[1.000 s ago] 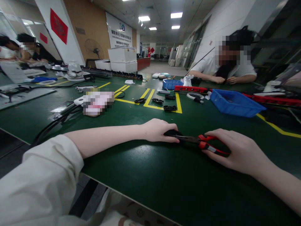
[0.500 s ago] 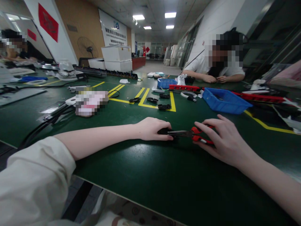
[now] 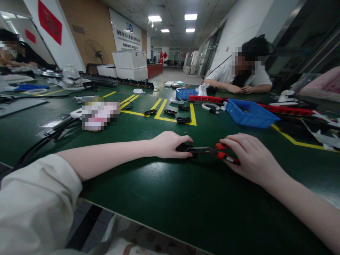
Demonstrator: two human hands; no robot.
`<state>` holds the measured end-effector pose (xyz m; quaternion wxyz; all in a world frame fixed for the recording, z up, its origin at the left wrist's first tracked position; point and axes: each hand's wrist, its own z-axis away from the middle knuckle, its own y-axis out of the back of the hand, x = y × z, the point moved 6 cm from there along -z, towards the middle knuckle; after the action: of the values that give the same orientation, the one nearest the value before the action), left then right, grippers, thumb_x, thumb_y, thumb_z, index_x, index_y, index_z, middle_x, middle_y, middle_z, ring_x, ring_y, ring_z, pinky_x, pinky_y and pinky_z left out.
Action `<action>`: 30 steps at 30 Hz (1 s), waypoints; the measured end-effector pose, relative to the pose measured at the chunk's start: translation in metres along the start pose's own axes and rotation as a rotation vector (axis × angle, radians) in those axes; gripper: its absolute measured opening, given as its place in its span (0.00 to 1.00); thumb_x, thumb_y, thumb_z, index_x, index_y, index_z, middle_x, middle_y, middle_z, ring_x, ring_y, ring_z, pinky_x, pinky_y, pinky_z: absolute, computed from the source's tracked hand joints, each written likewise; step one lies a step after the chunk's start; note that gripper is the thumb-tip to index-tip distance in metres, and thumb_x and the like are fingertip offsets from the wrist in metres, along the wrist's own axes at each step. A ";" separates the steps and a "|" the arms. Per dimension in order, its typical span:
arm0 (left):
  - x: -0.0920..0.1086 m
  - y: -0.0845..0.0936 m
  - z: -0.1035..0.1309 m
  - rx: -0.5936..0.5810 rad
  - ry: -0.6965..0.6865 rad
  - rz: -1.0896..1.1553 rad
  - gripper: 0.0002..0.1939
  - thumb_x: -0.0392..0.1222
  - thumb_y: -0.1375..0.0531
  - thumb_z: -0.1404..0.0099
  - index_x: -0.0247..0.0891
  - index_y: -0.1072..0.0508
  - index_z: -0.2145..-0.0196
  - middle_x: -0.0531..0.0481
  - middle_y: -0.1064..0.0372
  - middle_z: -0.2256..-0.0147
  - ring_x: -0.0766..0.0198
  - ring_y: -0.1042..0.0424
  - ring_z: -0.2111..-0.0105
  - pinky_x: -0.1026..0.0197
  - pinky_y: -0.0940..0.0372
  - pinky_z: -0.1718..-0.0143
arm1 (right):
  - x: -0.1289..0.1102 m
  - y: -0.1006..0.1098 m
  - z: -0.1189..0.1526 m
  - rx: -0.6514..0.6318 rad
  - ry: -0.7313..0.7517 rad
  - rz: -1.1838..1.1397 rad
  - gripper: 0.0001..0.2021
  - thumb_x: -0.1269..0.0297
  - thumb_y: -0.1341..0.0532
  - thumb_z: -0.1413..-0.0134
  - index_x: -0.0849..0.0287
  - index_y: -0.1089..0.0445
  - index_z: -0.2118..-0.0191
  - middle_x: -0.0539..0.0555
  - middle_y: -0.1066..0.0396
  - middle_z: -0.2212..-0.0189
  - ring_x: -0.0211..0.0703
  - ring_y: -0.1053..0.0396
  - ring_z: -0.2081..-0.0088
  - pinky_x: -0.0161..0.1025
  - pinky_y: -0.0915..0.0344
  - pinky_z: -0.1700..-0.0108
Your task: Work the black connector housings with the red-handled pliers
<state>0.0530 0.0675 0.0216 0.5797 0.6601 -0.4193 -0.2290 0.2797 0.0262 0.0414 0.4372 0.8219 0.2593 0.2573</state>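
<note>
Four black pieces (image 3: 183, 120) lie at twelve o'clock from your left hand (image 3: 170, 145), which grasps one black part (image 3: 182, 147); your right hand (image 3: 248, 154), at three o'clock, grasps needle-nose pliers (image 3: 217, 150).

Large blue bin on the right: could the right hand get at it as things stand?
Probably: the large blue bin sits beyond the right hand with nothing seen between, though the red-handled pliers in that hand may need putting down.
</note>
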 end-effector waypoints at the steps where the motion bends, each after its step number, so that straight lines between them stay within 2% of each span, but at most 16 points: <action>1: 0.000 0.000 0.000 0.005 -0.003 -0.012 0.27 0.60 0.43 0.28 0.39 0.29 0.42 0.49 0.21 0.64 0.59 0.22 0.67 0.60 0.36 0.65 | -0.001 0.000 0.000 0.001 0.005 0.007 0.19 0.61 0.42 0.41 0.55 0.29 0.45 0.65 0.26 0.48 0.65 0.29 0.46 0.62 0.32 0.46; 5: 0.000 -0.001 -0.001 0.008 -0.017 -0.037 0.26 0.61 0.42 0.30 0.40 0.27 0.44 0.49 0.20 0.63 0.58 0.21 0.66 0.57 0.32 0.59 | -0.004 0.000 -0.002 0.010 -0.020 0.052 0.18 0.62 0.41 0.44 0.56 0.30 0.48 0.65 0.26 0.51 0.64 0.28 0.49 0.60 0.32 0.48; 10: 0.003 0.000 0.000 -0.013 -0.007 -0.130 0.35 0.66 0.42 0.32 0.38 0.28 0.38 0.45 0.20 0.67 0.52 0.20 0.65 0.53 0.31 0.56 | -0.004 0.000 -0.003 0.038 -0.097 0.040 0.17 0.59 0.40 0.44 0.57 0.32 0.50 0.65 0.27 0.54 0.63 0.28 0.51 0.57 0.32 0.51; 15: 0.004 0.002 0.003 -0.028 -0.031 -0.149 0.43 0.69 0.44 0.32 0.35 0.34 0.32 0.45 0.22 0.70 0.53 0.21 0.68 0.55 0.32 0.60 | -0.003 -0.003 0.000 0.028 -0.083 0.100 0.17 0.62 0.41 0.44 0.56 0.35 0.49 0.64 0.27 0.52 0.62 0.29 0.50 0.57 0.32 0.50; 20: 0.001 0.000 0.003 -0.028 -0.024 -0.112 0.44 0.70 0.44 0.32 0.36 0.37 0.30 0.46 0.23 0.71 0.54 0.21 0.70 0.59 0.36 0.67 | -0.001 -0.005 0.001 0.041 -0.086 0.138 0.19 0.67 0.44 0.45 0.57 0.36 0.46 0.65 0.29 0.50 0.63 0.30 0.47 0.61 0.33 0.46; 25: 0.001 0.002 0.004 -0.016 -0.052 -0.090 0.44 0.70 0.43 0.34 0.38 0.36 0.31 0.48 0.24 0.72 0.55 0.22 0.70 0.60 0.36 0.67 | 0.003 -0.003 0.001 0.013 -0.135 0.116 0.21 0.69 0.43 0.48 0.55 0.36 0.47 0.64 0.28 0.50 0.64 0.29 0.47 0.61 0.32 0.47; 30: -0.009 0.009 0.006 0.002 -0.022 -0.050 0.43 0.72 0.40 0.37 0.41 0.31 0.35 0.53 0.30 0.76 0.56 0.26 0.72 0.61 0.39 0.68 | 0.003 0.010 -0.002 0.017 -0.174 0.169 0.19 0.70 0.43 0.49 0.56 0.34 0.50 0.63 0.26 0.53 0.61 0.28 0.50 0.56 0.32 0.49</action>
<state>0.0412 0.0719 0.0271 0.5684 0.6684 -0.4092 -0.2504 0.2823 0.0245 0.0513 0.4277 0.8637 0.1525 0.2185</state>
